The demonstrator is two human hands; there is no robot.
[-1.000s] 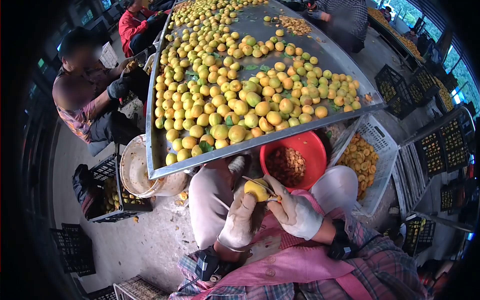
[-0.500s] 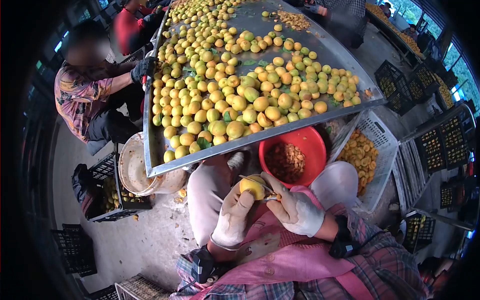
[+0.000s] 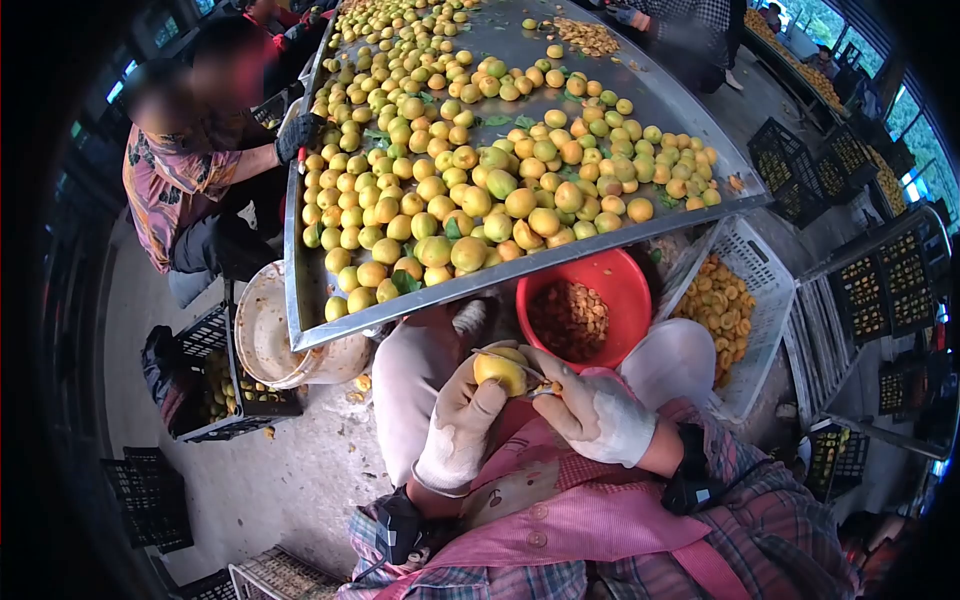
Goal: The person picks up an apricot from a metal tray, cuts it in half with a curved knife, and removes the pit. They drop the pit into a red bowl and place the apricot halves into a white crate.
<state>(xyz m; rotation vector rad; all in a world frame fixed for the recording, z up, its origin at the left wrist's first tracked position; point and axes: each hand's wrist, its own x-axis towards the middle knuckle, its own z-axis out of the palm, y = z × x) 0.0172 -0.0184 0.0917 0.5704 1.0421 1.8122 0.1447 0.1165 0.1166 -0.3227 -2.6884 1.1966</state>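
Yellow fruit [image 3: 499,372] held over the lap.
The left hand [image 3: 455,430] grasps it; the right hand [image 3: 608,415], beside it, pinches a small tool [image 3: 545,389] (orange bits cling there), near the red basin [image 3: 636,295] and the desk [image 3: 530,272].

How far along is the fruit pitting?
Looks done: cut-looking fruit in the pale crate, and what look like pits in the red basin.
In hand: left hand holds one yellow fruit; right hand has a small tool at it.
Left: many whole fruits on the metal table. Probably a long way to go.
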